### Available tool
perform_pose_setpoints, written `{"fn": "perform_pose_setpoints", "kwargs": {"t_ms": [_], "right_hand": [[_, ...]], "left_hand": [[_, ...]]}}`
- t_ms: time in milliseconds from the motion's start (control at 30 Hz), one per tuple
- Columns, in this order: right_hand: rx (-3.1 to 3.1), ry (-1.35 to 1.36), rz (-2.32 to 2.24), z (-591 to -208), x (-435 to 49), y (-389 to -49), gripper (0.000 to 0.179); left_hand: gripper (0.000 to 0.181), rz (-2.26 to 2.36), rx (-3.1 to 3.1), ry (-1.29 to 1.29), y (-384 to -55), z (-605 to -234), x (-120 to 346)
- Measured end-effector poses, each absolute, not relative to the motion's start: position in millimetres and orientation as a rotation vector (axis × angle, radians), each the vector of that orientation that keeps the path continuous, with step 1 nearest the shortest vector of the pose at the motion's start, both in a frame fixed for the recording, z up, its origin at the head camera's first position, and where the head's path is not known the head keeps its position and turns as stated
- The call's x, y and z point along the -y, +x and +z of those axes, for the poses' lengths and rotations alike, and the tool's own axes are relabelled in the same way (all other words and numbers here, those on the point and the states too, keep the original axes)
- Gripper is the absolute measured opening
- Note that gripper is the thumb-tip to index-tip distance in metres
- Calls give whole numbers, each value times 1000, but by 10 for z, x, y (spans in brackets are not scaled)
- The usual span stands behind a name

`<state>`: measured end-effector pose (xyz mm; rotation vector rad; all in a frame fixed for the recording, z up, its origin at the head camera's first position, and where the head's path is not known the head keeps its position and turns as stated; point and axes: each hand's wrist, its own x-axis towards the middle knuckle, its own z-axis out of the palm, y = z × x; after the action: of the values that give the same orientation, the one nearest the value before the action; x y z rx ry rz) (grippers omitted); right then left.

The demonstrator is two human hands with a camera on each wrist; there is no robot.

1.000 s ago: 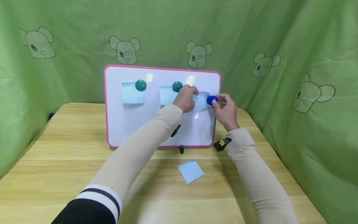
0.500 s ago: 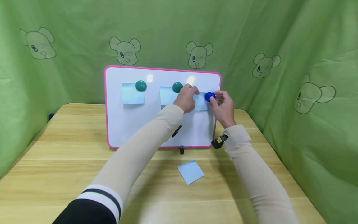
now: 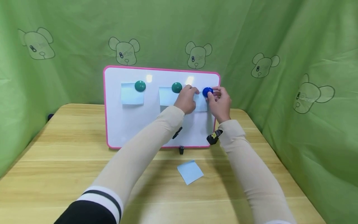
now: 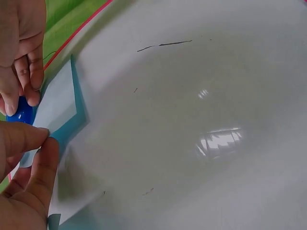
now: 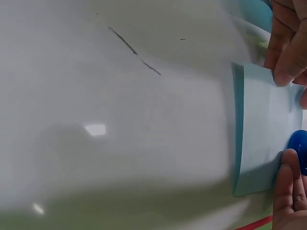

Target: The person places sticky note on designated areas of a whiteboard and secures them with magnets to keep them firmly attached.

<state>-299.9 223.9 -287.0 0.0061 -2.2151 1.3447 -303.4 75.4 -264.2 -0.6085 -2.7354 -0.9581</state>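
My left hand pinches the left edge of a light blue sticky note between thumb and finger, against the upper right of a pink-framed whiteboard. A round blue magnet is held by the thumb and fingers of my right hand, over the note's upper right corner. Left of the hands, two more blue notes hang on the board: one note under a green magnet, and a second note, partly covered by my left hand, under another green magnet.
A loose blue note lies on the wooden table in front of the board. A small black clip-like foot shows at the board's lower edge. A green curtain hangs behind and on both sides.
My right hand has moved up and left with the blue magnet, from the note's right edge to its upper right corner. The left hand stays nearly still, pinching the note.
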Motion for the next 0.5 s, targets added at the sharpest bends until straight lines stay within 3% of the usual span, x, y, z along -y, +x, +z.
{"fn": "perform_pose_setpoints", "kwargs": {"t_ms": [500], "right_hand": [[2249,-53,1225,-2858,-2220,-3068,28]], "left_hand": [[37,-952,2737,-593,-3025,-2663,-756]]}}
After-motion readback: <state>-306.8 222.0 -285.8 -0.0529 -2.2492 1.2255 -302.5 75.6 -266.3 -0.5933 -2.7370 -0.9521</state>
